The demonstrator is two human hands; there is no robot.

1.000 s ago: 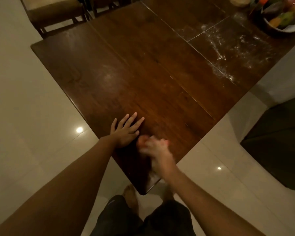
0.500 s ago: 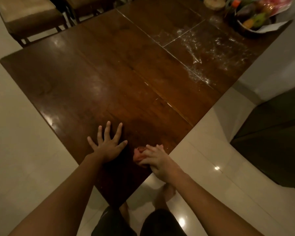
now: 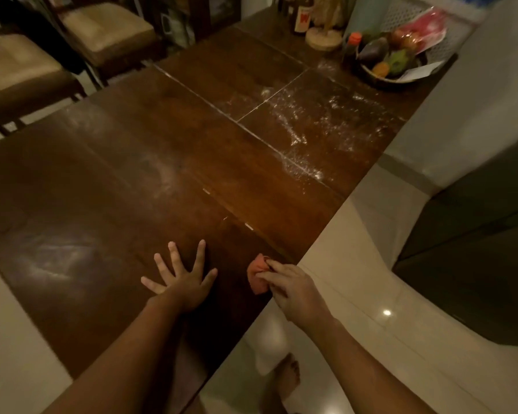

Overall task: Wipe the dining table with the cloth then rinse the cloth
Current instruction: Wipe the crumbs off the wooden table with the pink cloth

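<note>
The dark wooden dining table [image 3: 132, 189] fills the view, with white powder [image 3: 305, 130] scattered toward one o'clock. The left hand [image 3: 183, 282] lies flat on it, fingers spread wide. At its three o'clock the right hand [image 3: 293, 291] pinches the bunched orange cloth [image 3: 257, 274], which sticks out at that hand's ten o'clock, by the table's edge
</note>
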